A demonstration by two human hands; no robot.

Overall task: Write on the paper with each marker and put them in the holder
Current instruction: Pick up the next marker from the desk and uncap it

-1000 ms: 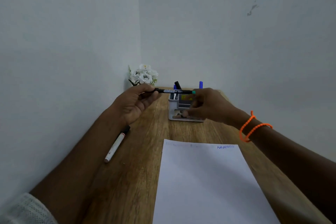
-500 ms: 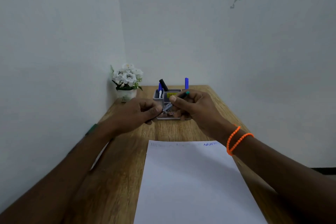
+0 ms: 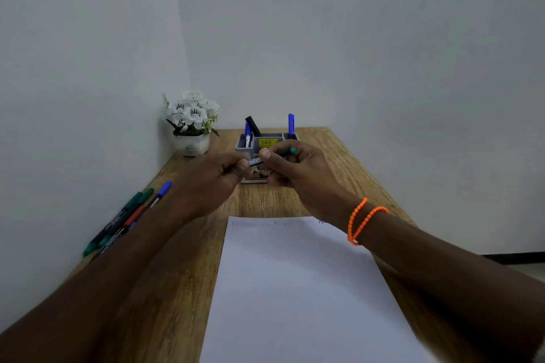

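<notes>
Both hands meet above the table in front of the grey holder (image 3: 246,148). My left hand (image 3: 211,178) and my right hand (image 3: 295,171) each grip one end of a black marker (image 3: 256,161) with a teal end showing past the right fingers. The holder contains a black marker (image 3: 253,125) and two blue markers (image 3: 291,124). A white sheet of paper (image 3: 295,289) lies below the hands, with faint writing along its top edge. Several more markers (image 3: 129,216) lie at the table's left edge beside the wall.
A small white pot of white flowers (image 3: 191,124) stands in the back left corner. The wooden table (image 3: 339,156) is narrow, with walls at the left and back. An orange bead bracelet (image 3: 361,219) circles my right wrist.
The hands have come close together on the marker, which was held out level between them a second ago. The view has tilted down, bringing the loose markers at the left into sight.
</notes>
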